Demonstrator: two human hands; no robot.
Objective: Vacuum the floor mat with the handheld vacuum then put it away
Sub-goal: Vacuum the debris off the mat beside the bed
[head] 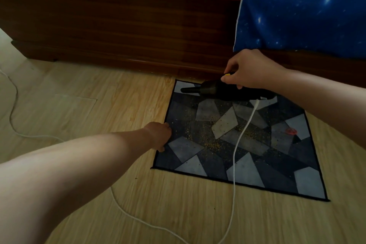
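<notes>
A dark floor mat [263,172] with grey geometric patches lies on the wooden floor, yellowish crumbs [213,144] scattered across its middle. A black handheld vacuum [213,89] lies along the mat's far edge, nozzle pointing left. My right hand [251,69] grips its handle from above, near a yellow switch. A white cord [234,164] runs from the vacuum's rear across the mat toward me. My left hand [160,136] rests on the mat's left edge, fingers curled at the border. A small red scrap [291,130] sits on the mat's right side.
A dark wooden bed frame [118,31] with a red mattress stands right behind the mat. A blue starry cloth [305,10] hangs at the right. The white cord [11,105] loops over the floor at the left and front.
</notes>
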